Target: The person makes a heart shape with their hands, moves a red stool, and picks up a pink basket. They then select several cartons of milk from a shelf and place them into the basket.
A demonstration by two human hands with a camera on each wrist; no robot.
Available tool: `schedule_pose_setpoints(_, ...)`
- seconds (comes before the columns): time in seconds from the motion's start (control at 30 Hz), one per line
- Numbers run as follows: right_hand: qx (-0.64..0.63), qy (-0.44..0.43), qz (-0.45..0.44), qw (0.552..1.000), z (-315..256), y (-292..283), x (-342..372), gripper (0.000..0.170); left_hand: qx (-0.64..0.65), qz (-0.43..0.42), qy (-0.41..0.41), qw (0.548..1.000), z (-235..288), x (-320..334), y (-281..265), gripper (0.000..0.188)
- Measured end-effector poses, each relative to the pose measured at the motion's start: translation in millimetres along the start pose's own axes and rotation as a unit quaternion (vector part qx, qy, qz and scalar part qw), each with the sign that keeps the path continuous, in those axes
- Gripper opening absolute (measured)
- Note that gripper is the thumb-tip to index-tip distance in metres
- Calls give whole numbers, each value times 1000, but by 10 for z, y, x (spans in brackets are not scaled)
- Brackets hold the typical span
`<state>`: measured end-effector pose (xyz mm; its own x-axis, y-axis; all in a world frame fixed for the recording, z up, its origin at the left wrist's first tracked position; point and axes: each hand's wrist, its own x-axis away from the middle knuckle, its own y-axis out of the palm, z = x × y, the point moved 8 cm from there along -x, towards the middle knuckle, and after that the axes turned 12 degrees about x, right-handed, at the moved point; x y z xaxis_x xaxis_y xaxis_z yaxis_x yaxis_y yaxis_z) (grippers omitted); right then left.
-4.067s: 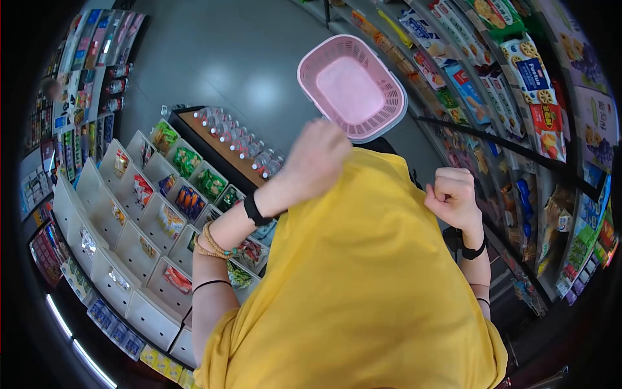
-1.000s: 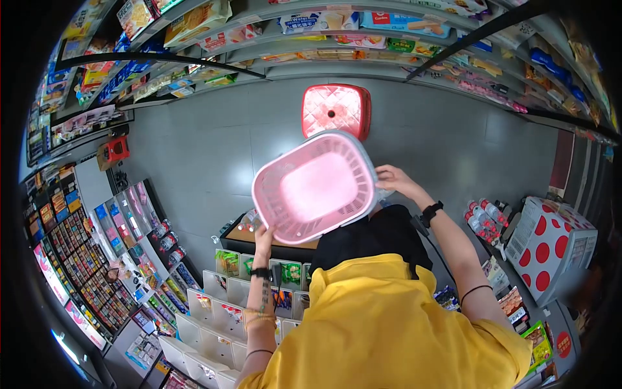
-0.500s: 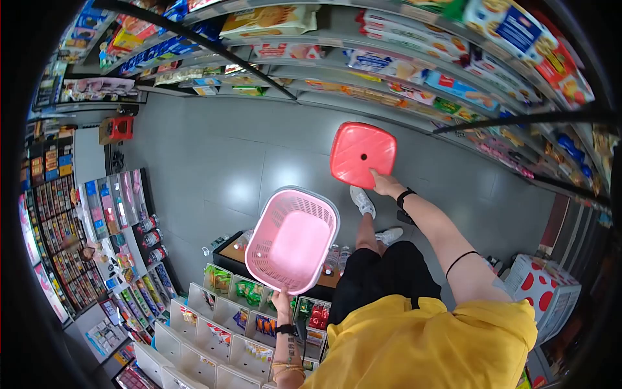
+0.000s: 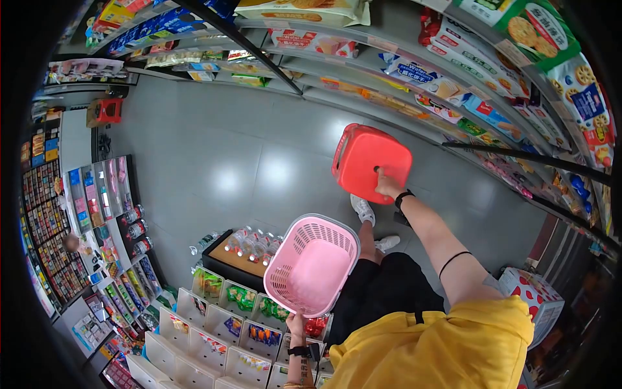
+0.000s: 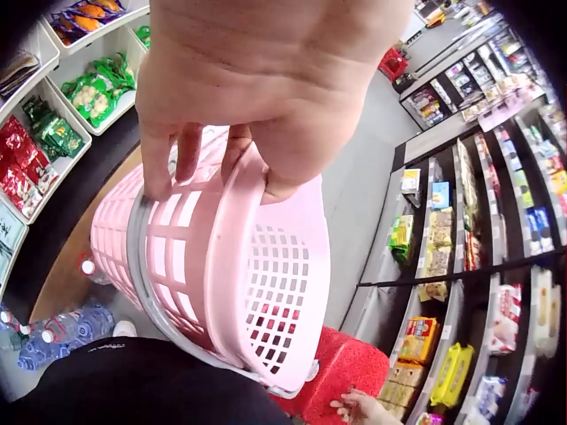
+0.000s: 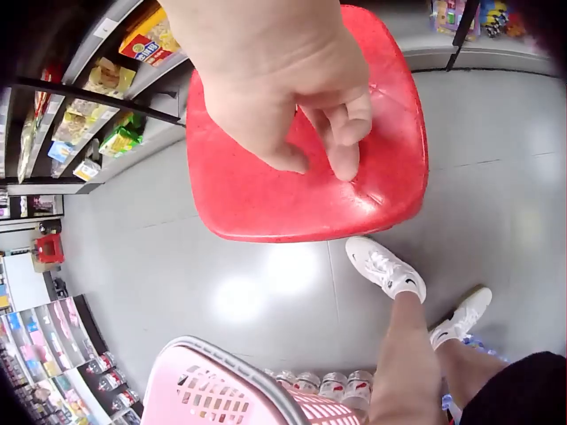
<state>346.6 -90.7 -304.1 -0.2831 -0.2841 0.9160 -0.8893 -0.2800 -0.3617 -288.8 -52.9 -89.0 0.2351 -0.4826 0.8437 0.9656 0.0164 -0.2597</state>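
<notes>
My left hand (image 4: 297, 324) pinches the near rim of the pink basket (image 4: 314, 266), its thumb and fingers over the rim in the left wrist view. The basket hangs tilted beside my legs, and nothing lies inside it. A red stool (image 4: 382, 159) stands out beyond my feet, tilted so that one side shows. My right hand (image 4: 390, 187) is on its seat, one finger at the centre hole. In the right wrist view the fingers (image 6: 344, 159) bend down onto the seat (image 6: 266, 204); the hole is hidden beneath the hand.
Snack shelves (image 4: 363, 61) curve along the far side. Bottles (image 4: 249, 243) stand on a wooden ledge at the left, above white snack bins (image 4: 207, 318). A polka-dotted box (image 4: 528, 295) is at the right. Grey floor (image 4: 214, 142) lies between, with my white shoes (image 4: 363, 211) near the stool.
The right hand has left the basket and come onto the stool, which now tilts and sits nearer the right. The left hand has carried the basket down, then rightward.
</notes>
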Motion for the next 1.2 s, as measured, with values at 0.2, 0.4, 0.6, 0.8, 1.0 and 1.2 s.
schedule_pose_setpoints(0.2,-84,2,-58,995,-25,113,-123,88,-30,-4,21,999,35,-6,130,6)
schedule_pose_setpoints(0.4,-35,19,-51,998,14,35,-272,81,-61,-23,11,998,71,-166,206,19)
schedule_pose_setpoints(0.6,-43,57,-22,997,578,-96,165,71,-79,1,-7,997,-100,-473,172,14)
schedule_pose_setpoints(0.8,-109,94,-39,989,1416,-46,1010,80,-95,-6,1,995,206,-432,845,7)
schedule_pose_setpoints(1.0,-194,92,-34,976,2316,183,1660,89,-95,-42,3,995,307,-605,1349,6)
schedule_pose_setpoints(1.2,-251,128,10,960,3455,491,2030,89,-166,-52,57,983,465,-434,1847,15)
